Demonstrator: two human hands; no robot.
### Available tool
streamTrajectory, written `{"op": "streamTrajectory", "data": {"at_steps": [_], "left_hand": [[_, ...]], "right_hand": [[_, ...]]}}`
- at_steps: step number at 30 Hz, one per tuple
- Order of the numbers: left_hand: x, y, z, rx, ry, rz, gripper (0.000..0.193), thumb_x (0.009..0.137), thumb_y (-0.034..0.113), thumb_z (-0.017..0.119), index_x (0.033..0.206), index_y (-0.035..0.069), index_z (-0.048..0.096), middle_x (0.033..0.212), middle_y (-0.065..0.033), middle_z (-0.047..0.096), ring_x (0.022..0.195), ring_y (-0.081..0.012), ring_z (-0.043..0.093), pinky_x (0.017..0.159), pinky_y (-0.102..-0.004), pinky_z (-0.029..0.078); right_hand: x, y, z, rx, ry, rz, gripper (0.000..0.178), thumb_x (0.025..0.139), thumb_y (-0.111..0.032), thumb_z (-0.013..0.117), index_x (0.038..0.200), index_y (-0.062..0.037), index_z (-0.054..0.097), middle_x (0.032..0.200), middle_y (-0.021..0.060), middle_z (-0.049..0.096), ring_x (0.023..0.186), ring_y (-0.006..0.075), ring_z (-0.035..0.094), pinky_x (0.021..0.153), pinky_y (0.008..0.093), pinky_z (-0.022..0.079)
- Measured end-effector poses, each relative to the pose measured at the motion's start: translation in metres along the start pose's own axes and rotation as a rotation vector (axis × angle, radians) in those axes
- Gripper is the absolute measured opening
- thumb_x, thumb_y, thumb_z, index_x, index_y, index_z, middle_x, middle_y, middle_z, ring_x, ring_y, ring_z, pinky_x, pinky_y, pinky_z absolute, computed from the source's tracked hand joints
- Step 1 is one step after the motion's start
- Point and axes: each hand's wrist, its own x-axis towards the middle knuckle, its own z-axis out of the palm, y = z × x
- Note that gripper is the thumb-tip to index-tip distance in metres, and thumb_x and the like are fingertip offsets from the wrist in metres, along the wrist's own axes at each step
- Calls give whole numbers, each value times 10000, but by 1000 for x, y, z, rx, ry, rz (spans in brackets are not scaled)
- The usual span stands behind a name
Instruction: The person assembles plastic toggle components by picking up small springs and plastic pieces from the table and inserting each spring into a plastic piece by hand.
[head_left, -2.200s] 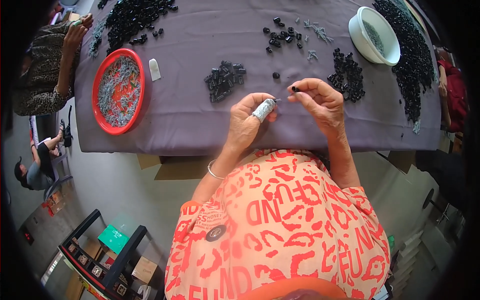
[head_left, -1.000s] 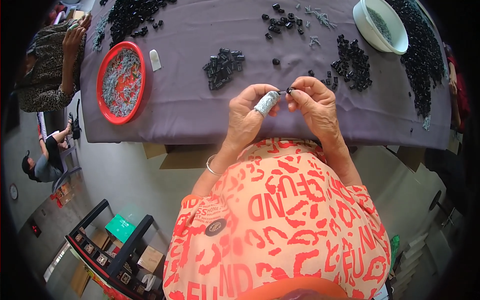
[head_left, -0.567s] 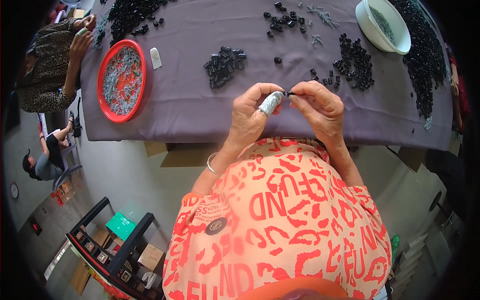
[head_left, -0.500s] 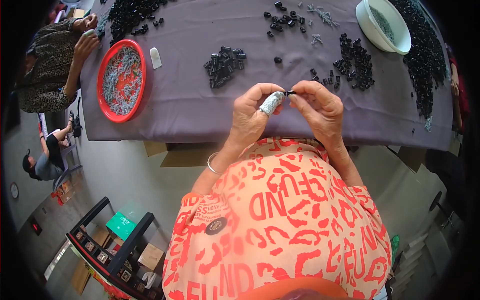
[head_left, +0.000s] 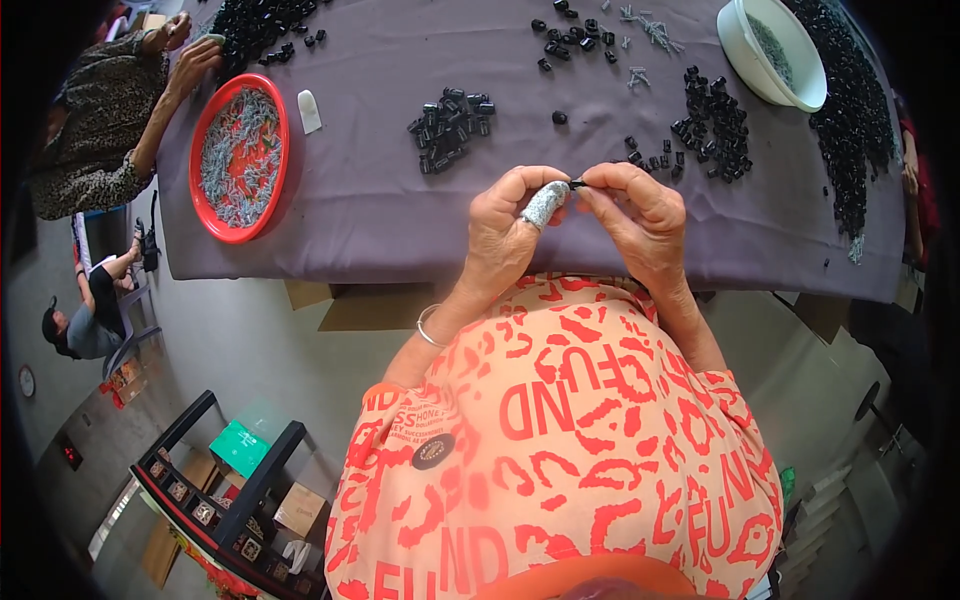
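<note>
Over the near edge of the table, my left hand [head_left: 505, 218] and my right hand [head_left: 643, 215] meet fingertip to fingertip. Between them is a small black piece [head_left: 577, 184], pinched from both sides; its exact shape is mostly covered by the fingers. A whitish patterned finger cover [head_left: 544, 205] wraps one finger of my left hand. Just beyond the hands lies a pile of black cylindrical parts [head_left: 450, 128]. More loose black parts [head_left: 712, 125] are spread to the right of my right hand.
A red basin [head_left: 283, 160] of grey screw-like pieces stands at left, beside a white finger cover [head_left: 309, 112]. A pale tub [head_left: 735, 60] holds similar pieces at the far right, near a large black heap [head_left: 850, 130]. Another person's hand [head_left: 195, 66] works at the far left.
My hands stay in nearly the same place, still pinching the black piece. At the left, the other person's hand has moved right toward the black pile.
</note>
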Motion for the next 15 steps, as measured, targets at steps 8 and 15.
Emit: {"op": "streamTrajectory", "data": {"at_steps": [8,15], "left_hand": [[3,4,2,43,18,20,134,851,-12,590,980,-7,623,822,-32,628,722,-95,575,648,-204,476],[21,-8,-12,994,156,645,262,639,24,691,897,70,681,894,-49,583,867,-259,532,753,-351,450]], "right_hand": [[8,-5,2,-129,31,-136,163,761,94,647,907,27,616,835,75,625,739,119,611,623,233,490],[18,10,8,-320,28,-354,184,728,109,638,889,27,603,834,112,621,749,206,619,617,277,496]]}}
